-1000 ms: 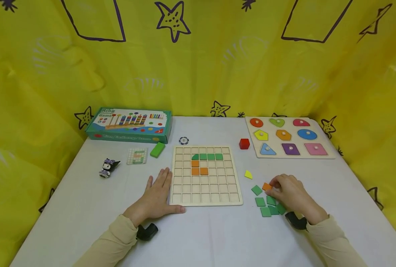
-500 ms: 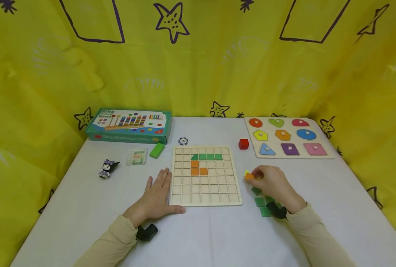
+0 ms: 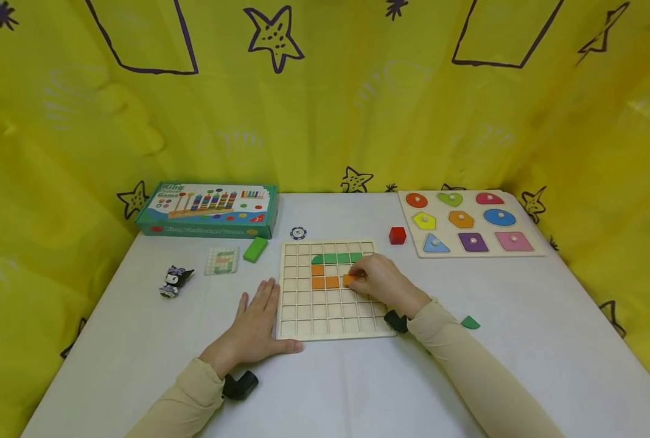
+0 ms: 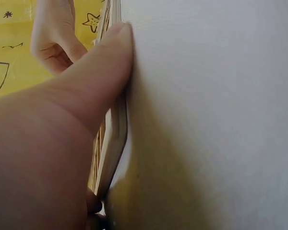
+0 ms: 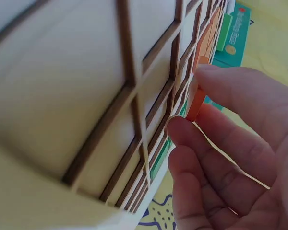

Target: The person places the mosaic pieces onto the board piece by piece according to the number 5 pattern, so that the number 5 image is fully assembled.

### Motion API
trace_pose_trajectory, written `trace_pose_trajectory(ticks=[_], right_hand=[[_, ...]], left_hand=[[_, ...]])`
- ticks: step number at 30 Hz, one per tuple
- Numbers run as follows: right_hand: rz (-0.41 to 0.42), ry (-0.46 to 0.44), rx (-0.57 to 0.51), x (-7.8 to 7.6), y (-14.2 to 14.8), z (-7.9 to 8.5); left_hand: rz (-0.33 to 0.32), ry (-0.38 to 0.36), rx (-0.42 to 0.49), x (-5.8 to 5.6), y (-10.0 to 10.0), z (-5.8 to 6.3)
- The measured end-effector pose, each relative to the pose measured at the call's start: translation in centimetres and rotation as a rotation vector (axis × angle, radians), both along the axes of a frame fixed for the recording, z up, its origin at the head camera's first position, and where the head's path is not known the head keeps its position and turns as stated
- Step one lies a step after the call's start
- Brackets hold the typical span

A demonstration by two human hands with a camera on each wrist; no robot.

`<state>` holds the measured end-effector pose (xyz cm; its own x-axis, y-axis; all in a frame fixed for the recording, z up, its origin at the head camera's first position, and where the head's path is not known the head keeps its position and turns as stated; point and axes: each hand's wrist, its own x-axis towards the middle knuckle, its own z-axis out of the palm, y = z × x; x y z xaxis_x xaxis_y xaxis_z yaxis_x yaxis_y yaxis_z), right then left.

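Observation:
A pale wooden grid board (image 3: 297, 313) lies on the white table. My left hand (image 3: 256, 325) rests flat at its left side, fingers straight and thumb (image 4: 105, 62) along the near edge. My right hand (image 3: 387, 283) pinches an orange square tile (image 5: 197, 103) between thumb and fingers over the board's middle. Just left of that tile, several orange tiles (image 3: 318, 282) sit in cells. A row of green tiles (image 3: 336, 258) lies above them, its left one rounded. One green rounded tile (image 3: 470, 322) shows right of my right forearm, which hides the other loose tiles.
Behind the board are a poker chip (image 3: 298, 233) and a red block (image 3: 397, 235). Left are a green block (image 3: 255, 250), a pattern card (image 3: 222, 261), a figurine (image 3: 175, 281) and a game box (image 3: 207, 210). A shape puzzle (image 3: 462, 246) lies back right.
My right hand has picked the orange tile up from the loose tiles and carried it left, past the yellow tile, to over the board. My left hand has stayed at the board's edge.

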<state>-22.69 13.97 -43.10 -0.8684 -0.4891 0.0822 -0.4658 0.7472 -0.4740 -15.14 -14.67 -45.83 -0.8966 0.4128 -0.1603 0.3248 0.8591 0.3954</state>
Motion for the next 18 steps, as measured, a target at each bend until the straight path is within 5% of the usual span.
trace_pose_trajectory(ticks=[12, 18], right_hand=[[0.002, 0.037, 0.023, 0.22, -0.06, -0.45], [0.099, 0.084, 0.049, 0.47, 0.01, -0.45]], left_hand=[[-0.021, 0.016, 0.003, -0.27, 0.55, 0.02], [0.002, 0.017, 0.01, 0.01, 0.31, -0.22]])
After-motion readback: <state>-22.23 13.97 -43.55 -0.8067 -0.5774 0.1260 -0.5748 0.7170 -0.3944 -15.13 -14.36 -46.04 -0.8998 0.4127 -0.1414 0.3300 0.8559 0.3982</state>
